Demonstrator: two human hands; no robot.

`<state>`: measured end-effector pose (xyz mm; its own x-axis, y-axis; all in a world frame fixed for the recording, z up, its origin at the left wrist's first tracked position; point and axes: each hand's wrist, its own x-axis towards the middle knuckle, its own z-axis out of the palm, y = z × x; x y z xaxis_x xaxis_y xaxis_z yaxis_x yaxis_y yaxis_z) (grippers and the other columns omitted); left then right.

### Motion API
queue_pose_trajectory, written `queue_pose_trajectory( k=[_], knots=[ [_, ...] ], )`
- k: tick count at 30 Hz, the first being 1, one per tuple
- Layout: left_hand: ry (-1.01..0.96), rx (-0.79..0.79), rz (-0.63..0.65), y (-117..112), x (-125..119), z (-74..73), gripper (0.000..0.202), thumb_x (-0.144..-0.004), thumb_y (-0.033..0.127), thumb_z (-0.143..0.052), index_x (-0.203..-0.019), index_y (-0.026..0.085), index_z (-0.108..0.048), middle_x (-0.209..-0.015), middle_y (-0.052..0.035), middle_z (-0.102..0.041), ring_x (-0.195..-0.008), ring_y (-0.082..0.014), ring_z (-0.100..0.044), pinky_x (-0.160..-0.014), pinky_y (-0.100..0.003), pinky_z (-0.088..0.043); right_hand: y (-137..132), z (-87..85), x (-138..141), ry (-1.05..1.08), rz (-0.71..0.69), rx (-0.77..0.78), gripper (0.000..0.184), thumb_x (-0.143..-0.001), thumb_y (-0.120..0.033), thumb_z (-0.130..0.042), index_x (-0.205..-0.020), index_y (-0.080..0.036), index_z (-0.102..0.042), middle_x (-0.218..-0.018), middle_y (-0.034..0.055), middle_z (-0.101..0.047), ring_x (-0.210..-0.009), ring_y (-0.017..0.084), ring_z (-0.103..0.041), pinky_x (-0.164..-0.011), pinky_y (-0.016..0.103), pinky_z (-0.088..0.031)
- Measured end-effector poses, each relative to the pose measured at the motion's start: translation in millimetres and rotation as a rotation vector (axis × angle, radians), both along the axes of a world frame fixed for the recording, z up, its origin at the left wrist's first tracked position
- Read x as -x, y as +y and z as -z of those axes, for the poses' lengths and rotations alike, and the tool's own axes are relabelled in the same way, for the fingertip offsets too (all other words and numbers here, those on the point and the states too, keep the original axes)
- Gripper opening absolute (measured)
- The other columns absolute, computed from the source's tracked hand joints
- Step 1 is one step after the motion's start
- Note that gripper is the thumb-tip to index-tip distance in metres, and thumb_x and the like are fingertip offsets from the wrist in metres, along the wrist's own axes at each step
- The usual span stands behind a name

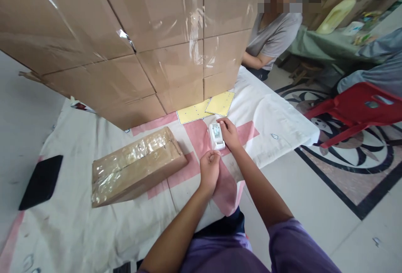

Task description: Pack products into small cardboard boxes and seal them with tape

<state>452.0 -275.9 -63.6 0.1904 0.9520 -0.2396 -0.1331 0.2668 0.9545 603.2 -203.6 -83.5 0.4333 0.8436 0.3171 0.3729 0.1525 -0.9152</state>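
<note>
A small white device [216,136] with a greyish window on its face is in front of me over the pink and white tablecloth. My right hand [230,134] is closed at its upper right side, fingertips bent over by the top end. Just below its lower end is my left hand [210,165], closed in a pinch; whatever may be between the fingertips is too small to make out. Left of my hands lies a taped brown cardboard box [138,166]. Two yellow patterned sheets [205,109] lie just beyond the device, partly overlapping.
A tall stack of taped cartons [176,72] rises at the table's far side. A flat black object [42,181] lies at the left. Beyond the right table edge are a seated person [276,38], a red plastic chair [361,109] and a green-covered table [317,47] with a yellow bottle [339,11].
</note>
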Motion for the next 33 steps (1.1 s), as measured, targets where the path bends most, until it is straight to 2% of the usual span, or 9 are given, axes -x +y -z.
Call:
queue_pose_trajectory(
  k=[4,5,10,13,15,19,25,28,33],
  knots=[
    [0.099,-0.158,-0.009,-6,23,-12.9,0.023,-0.088,0.039,-0.061,-0.081,0.017,-0.064,-0.079,-0.0025,-0.066,-0.075,-0.0163,-0.059,-0.072,-0.024,-0.044,-29,-27.2,1,-0.067,0.072,-0.155,0.030,-0.099,-0.047,-0.050,-0.097,-0.020,-0.064,-0.100,0.0080,-0.065,-0.099,0.023,-0.061,-0.088,0.035,-0.048],
    [0.152,-0.214,-0.015,-7,30,-15.8,0.025,-0.090,0.041,-0.059,-0.083,0.017,-0.064,-0.080,-0.0032,-0.067,-0.076,-0.0172,-0.061,-0.073,-0.025,-0.045,-40,-36.8,4,-0.094,0.034,-0.182,0.028,-0.099,-0.045,-0.052,-0.096,-0.020,-0.064,-0.099,0.0079,-0.065,-0.096,0.022,-0.061,-0.086,0.035,-0.048],
    [0.367,-0.525,-0.068,-9,59,-19.4,0.029,-0.092,0.045,-0.055,-0.096,0.020,-0.069,-0.093,-0.0097,-0.075,-0.085,-0.0253,-0.069,-0.078,-0.032,-0.051,-85,-78.0,42,-0.185,-0.424,-0.172,0.014,-0.095,-0.029,-0.063,-0.105,-0.020,-0.068,-0.105,0.0069,-0.064,-0.090,0.019,-0.061,-0.079,0.031,-0.049],
    [0.481,-0.681,-0.112,-10,72,-19.7,0.029,-0.091,0.045,-0.053,-0.096,0.021,-0.070,-0.093,-0.0109,-0.076,-0.084,-0.0277,-0.072,-0.075,-0.034,-0.053,-96,-96.9,63,-0.263,-0.506,-0.146,0.007,-0.092,-0.020,-0.065,-0.097,-0.021,-0.069,-0.103,0.0046,-0.065,-0.095,0.019,-0.061,-0.085,0.032,-0.049],
    [0.512,-0.719,-0.130,-12,80,-21.4,0.030,-0.091,0.045,-0.053,-0.096,0.022,-0.070,-0.093,-0.0106,-0.077,-0.084,-0.0279,-0.073,-0.074,-0.034,-0.053,-100,-106.7,73,-0.284,-0.519,-0.146,0.007,-0.091,-0.017,-0.065,-0.095,-0.021,-0.069,-0.103,0.0040,-0.066,-0.097,0.019,-0.062,-0.089,0.032,-0.048],
    [0.530,-0.699,-0.144,-15,96,-25.2,0.033,-0.092,0.049,-0.051,-0.097,0.022,-0.070,-0.092,-0.0099,-0.077,-0.084,-0.0282,-0.074,-0.074,-0.035,-0.054,-104,-116.9,87,-0.297,-0.583,-0.133,0.013,-0.090,-0.015,-0.066,-0.101,-0.022,-0.070,-0.102,0.0037,-0.067,-0.095,0.019,-0.063,-0.086,0.032,-0.049],
    [0.493,-0.659,-0.194,-18,111,-21.7,0.038,-0.090,0.052,-0.051,-0.101,0.020,-0.069,-0.100,-0.0119,-0.078,-0.092,-0.0304,-0.074,-0.080,-0.039,-0.055,-108,-118.0,107,-0.309,-0.626,-0.130,0.019,-0.087,-0.008,-0.060,-0.099,-0.022,-0.066,-0.097,0.0016,-0.065,-0.090,0.018,-0.061,-0.081,0.029,-0.047],
    [0.463,-0.647,-0.186,-21,110,-22.3,0.037,-0.090,0.050,-0.052,-0.103,0.020,-0.069,-0.100,-0.0130,-0.077,-0.093,-0.0310,-0.074,-0.081,-0.039,-0.055,-111,-119.0,113,-0.342,-0.626,-0.154,0.024,-0.083,-0.001,-0.057,-0.094,-0.022,-0.061,-0.093,0.0003,-0.061,-0.088,0.017,-0.059,-0.077,0.026,-0.045],
    [0.455,-0.659,-0.228,-30,98,-32.1,0.037,-0.089,0.050,-0.052,-0.101,0.019,-0.069,-0.095,-0.0129,-0.077,-0.087,-0.0311,-0.074,-0.076,-0.039,-0.055,-119,-123.5,113,-0.448,-0.551,-0.227,0.032,-0.075,0.006,-0.050,-0.090,-0.022,-0.054,-0.093,0.0000,-0.059,-0.091,0.018,-0.057,-0.082,0.027,-0.043]
  ],
)
